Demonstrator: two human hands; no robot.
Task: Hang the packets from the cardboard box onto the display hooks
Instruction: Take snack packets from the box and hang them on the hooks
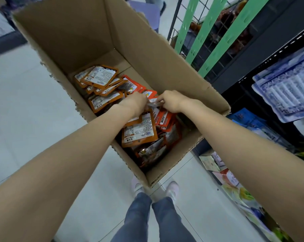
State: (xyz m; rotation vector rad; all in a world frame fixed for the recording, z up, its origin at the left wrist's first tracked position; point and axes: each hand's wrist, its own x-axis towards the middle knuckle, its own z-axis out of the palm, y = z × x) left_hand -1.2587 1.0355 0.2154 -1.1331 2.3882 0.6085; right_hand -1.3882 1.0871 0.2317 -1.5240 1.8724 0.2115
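An open cardboard box (165, 55) stands on the floor in front of me, its bottom covered with several orange and red packets (102, 79). Both my hands reach down into it. My left hand (135, 102) grips a bunch of orange packets (140, 130) that hang below it. My right hand (170, 102) pinches the top edge of the same bunch, right beside the left hand. My fingertips are hidden behind the hands.
A wire display rack with green strips (205, 30) stands behind the box on the right. Dark shelves (270, 41) carry blue-white packs (287, 88) and other goods lower down. My feet (154, 189) stand on pale floor tiles just before the box.
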